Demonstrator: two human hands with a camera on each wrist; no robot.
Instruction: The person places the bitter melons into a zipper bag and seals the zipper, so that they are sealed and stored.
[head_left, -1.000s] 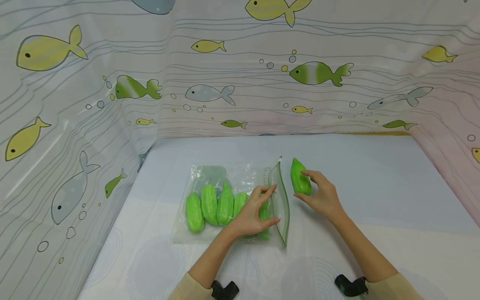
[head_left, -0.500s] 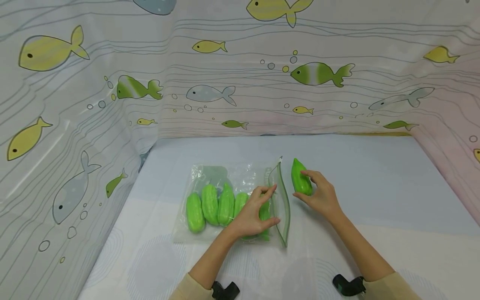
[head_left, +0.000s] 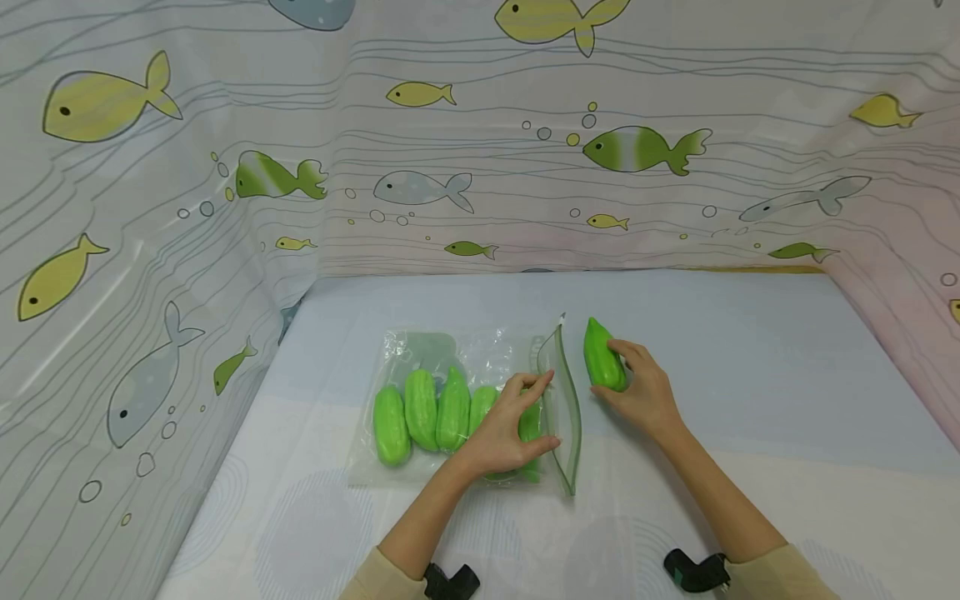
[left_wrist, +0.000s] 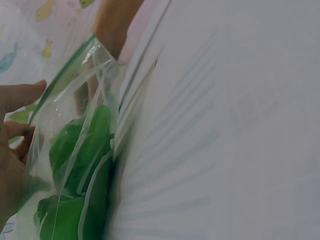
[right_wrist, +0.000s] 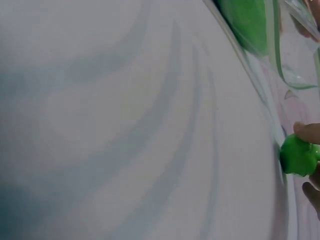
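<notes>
A clear zip bag (head_left: 491,343) lies flat with several bright green, lumpy elongated vegetables (head_left: 391,426) inside; its green-edged mouth faces right and gapes. My left hand (head_left: 498,435) is over the bag's right part, thumb and forefinger spread wide at the mouth, holding its upper film. In the left wrist view, the thumb (left_wrist: 27,95) touches the zip edge. Just right of the mouth, my right hand (head_left: 649,395) holds a green pointed vegetable (head_left: 600,354) between thumb and fingers. The right wrist view catches only the rounded end of this vegetable (right_wrist: 298,156). My left hand hides some bagged vegetables.
A pale cloth with circle patterns covers the table (head_left: 750,367). Behind it and along the sides hangs a curtain (head_left: 517,150) printed with fish. Black wrist devices (head_left: 697,571) sit at both sleeves.
The right hand and its vegetable have shifted only very slightly. The left hand and the zip bag stay in place; the whole view has drifted a little.
</notes>
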